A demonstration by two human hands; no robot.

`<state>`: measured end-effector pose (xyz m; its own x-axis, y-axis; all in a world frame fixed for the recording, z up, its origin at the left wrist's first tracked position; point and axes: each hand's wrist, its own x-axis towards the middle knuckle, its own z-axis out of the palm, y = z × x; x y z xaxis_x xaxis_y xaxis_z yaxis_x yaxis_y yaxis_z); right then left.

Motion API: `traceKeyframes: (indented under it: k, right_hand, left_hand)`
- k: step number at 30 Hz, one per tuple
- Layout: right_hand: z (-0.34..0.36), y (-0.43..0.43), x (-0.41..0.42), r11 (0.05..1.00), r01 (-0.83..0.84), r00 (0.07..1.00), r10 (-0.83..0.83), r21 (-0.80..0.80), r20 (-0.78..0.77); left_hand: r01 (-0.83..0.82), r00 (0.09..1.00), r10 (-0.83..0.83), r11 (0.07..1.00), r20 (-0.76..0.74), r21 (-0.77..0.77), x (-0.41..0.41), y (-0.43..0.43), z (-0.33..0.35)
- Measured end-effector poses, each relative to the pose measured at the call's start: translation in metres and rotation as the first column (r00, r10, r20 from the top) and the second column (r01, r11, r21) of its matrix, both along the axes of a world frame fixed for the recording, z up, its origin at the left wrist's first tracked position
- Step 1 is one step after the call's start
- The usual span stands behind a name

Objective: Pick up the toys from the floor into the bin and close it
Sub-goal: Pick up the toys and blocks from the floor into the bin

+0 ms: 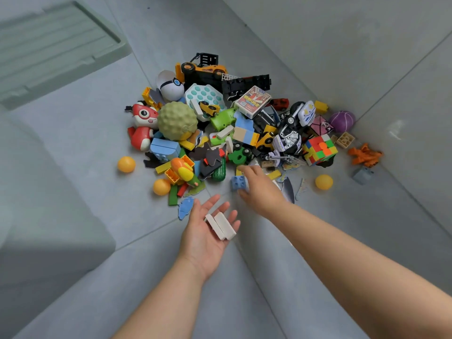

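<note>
In the head view, a big pile of toys (234, 123) is seen on the floor (318, 241), so most of the job looks not yet done. The step in hand seems to be the picking up of small blocks. The left hand (208, 236) is held palm up, low over the floor, with the fingers straight and spread a little. Two white blocks (221, 226) are carried side by side on those fingers, and nothing is squeezed. The right hand (259, 189) is stretched out to the near edge of the pile with the arm almost straight. Its thumb and fingers are curled round a blue block (237, 182), which is pinched between them. The two hands are near each other but not touching. To do this step well, the blue block should be lifted straight up, so the flat puzzle bits beside it are not dragged along. It could then be laid on the left palm next to the white blocks. That palm should be kept flat, or the loose blocks may slide off. A blurry grey-green shape at the left edge is thought to be the bin (44, 216), well apart from the pile. Its lid (56, 45) is seen lying on the floor at the far left. The bin is still to be filled and closed.
</note>
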<state>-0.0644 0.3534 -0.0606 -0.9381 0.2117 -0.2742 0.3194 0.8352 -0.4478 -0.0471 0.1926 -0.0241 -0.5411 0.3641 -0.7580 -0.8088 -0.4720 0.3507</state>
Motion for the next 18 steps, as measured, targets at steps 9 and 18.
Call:
traceKeyframes:
  k: [9,18]
  right_hand:
    - [0.035,-0.043,0.040,0.897,0.048,0.979,-0.129,-0.440,-0.155]
    - [-0.003,0.111,0.059,0.791,0.602,0.797,-0.604,0.111,-0.021]
  left_hand:
    - [-0.092,0.996,0.093,0.995,-0.004,0.038,-0.004,-0.009,-0.010]
    - [-0.047,0.999,0.047,0.992,0.003,0.118,0.001,0.019,-0.012]
